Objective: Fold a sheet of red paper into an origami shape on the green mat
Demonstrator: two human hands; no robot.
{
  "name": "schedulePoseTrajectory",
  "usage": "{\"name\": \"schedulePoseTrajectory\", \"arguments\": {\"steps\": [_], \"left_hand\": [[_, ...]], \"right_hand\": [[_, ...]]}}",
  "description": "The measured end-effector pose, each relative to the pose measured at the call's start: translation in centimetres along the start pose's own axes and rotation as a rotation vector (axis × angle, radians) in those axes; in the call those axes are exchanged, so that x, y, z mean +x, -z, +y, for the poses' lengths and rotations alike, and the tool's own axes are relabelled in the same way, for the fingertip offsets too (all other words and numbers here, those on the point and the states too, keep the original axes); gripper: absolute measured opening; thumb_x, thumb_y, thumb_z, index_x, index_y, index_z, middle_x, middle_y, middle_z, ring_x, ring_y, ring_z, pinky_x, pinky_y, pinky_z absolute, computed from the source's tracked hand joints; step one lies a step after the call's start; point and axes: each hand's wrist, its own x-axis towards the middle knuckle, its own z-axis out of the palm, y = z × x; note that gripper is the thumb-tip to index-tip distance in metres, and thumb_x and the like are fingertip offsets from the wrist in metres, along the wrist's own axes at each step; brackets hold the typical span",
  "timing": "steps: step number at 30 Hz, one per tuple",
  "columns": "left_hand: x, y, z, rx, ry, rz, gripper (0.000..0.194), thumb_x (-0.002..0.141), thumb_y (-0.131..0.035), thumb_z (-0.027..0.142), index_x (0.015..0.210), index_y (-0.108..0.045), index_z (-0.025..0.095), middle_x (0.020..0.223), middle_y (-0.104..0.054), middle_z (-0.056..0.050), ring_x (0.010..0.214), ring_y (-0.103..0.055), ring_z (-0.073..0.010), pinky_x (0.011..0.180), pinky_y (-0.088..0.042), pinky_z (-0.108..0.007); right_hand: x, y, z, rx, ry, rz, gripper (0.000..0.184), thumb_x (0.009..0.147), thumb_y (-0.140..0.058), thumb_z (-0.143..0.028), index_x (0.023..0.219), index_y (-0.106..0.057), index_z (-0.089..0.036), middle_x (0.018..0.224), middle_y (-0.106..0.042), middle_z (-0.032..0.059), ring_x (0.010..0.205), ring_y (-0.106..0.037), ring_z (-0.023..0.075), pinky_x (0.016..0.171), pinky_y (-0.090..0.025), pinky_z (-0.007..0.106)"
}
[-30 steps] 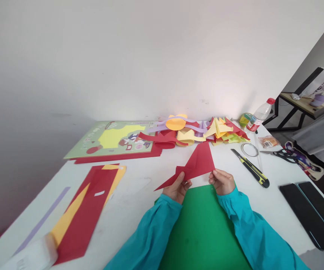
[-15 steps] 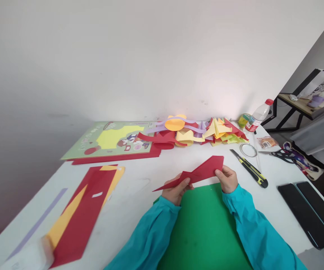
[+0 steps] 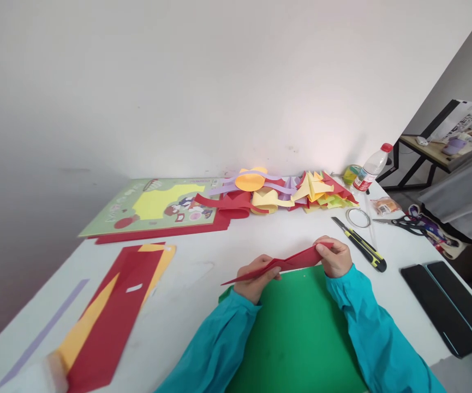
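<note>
A folded piece of red paper [image 3: 297, 261] is held up between both hands, over the far edge of a green sheet [image 3: 293, 333]. My left hand [image 3: 257, 277] pinches its left part, thumb on top, and a thin red point sticks out to the left. At the other end, my right hand [image 3: 334, 257] grips the paper with the thumb in front and the fingers behind. The paper is tilted so that it shows as a narrow band, and its folds on the far side are hidden.
Red and orange paper strips [image 3: 108, 316] lie at the left beside a thin purple strip [image 3: 43, 333]. Folded paper pieces [image 3: 313, 188] are heaped along the wall. To the right are a utility knife [image 3: 360, 245], tape roll [image 3: 357, 218], scissors [image 3: 403, 222], bottle [image 3: 372, 168] and two black phones [image 3: 440, 311].
The right end of the red paper has tipped down from a raised flap to a narrow band. My right hand has turned and its fingers now reach behind the paper.
</note>
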Motion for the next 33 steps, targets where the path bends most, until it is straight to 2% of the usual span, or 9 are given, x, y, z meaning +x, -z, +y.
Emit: {"name": "schedulePoseTrajectory", "arguments": {"steps": [15, 22, 33], "left_hand": [[0.01, -0.07, 0.12, -0.005, 0.002, 0.015, 0.026, 0.061, -0.07, 0.04, 0.049, -0.066, 0.018, 0.06, -0.058, -0.003, 0.059, -0.054, -0.016, 0.058, -0.042, -0.024], [0.13, 0.2, -0.17, 0.008, -0.021, -0.033, 0.026, 0.066, -0.066, 0.037, 0.048, -0.065, 0.018, 0.06, -0.059, -0.003, 0.06, -0.055, -0.0154, 0.06, -0.041, -0.025], [0.16, 0.52, -0.54, 0.024, 0.017, -0.04, 0.029, 0.066, -0.067, 0.041, 0.05, -0.062, 0.018, 0.06, -0.057, -0.001, 0.058, -0.052, -0.0142, 0.055, -0.039, -0.024]], "right_hand": [[-0.13, -0.1, -0.31, -0.022, -0.003, 0.003, 0.018, 0.057, -0.074, -0.037, 0.064, -0.069, -0.021, 0.065, -0.063, 0.0012, 0.061, -0.052, 0.0148, 0.056, -0.041, 0.028], [-0.15, -0.07, -0.2, -0.01, -0.019, 0.014, 0.015, 0.059, -0.073, -0.036, 0.064, -0.069, -0.023, 0.065, -0.063, -0.0004, 0.06, -0.052, 0.0136, 0.055, -0.04, 0.026], [-0.18, -0.01, 0.01, 0.019, -0.038, 0.022, 0.015, 0.059, -0.074, -0.036, 0.061, -0.07, -0.022, 0.061, -0.061, -0.0017, 0.053, -0.048, 0.0102, 0.049, -0.036, 0.024]]}}
